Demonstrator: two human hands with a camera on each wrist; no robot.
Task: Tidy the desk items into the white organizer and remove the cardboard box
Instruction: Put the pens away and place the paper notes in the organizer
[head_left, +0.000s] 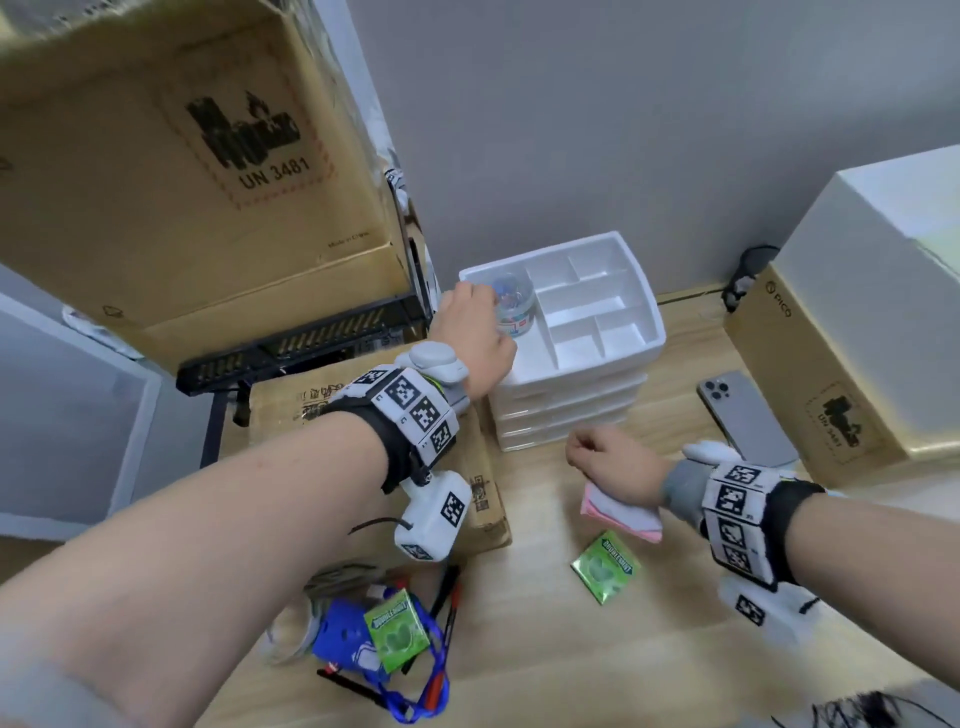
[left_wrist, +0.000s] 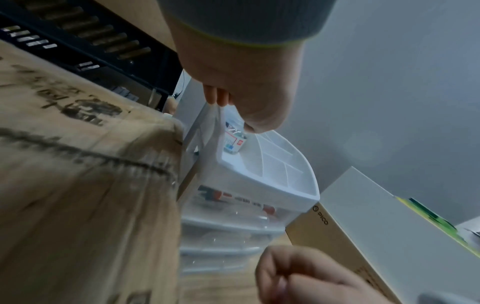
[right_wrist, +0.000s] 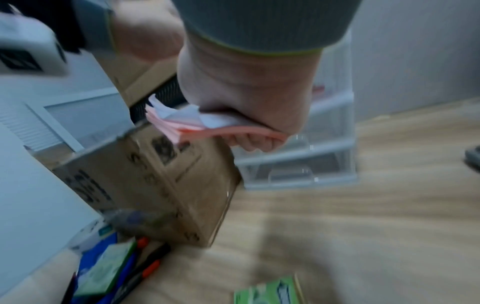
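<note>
The white organizer (head_left: 613, 366) stands at the back of the desk, with an open compartment tray on top and clear drawers below. My left hand (head_left: 480, 327) reaches into the tray's left compartment and grips a small clear jar of clips (head_left: 514, 306); the left wrist view shows the left hand (left_wrist: 233, 113) on the jar (left_wrist: 233, 142) inside the organizer (left_wrist: 272, 185). My right hand (head_left: 589, 452) hovers in front of the drawers, holding a pink sticky-note pad (head_left: 618, 514); the right wrist view shows the pad (right_wrist: 197, 131) pinched. A low cardboard box (head_left: 332, 400) lies left of the organizer.
Two green gum packs (head_left: 605, 566) (head_left: 397, 629), a blue lanyard with badge (head_left: 343, 636) and pens (head_left: 447, 582) lie on the near desk. A phone (head_left: 748, 415) and a PICO carton (head_left: 810, 364) sit right. A large carton (head_left: 156, 182) on a black rack rises at the left.
</note>
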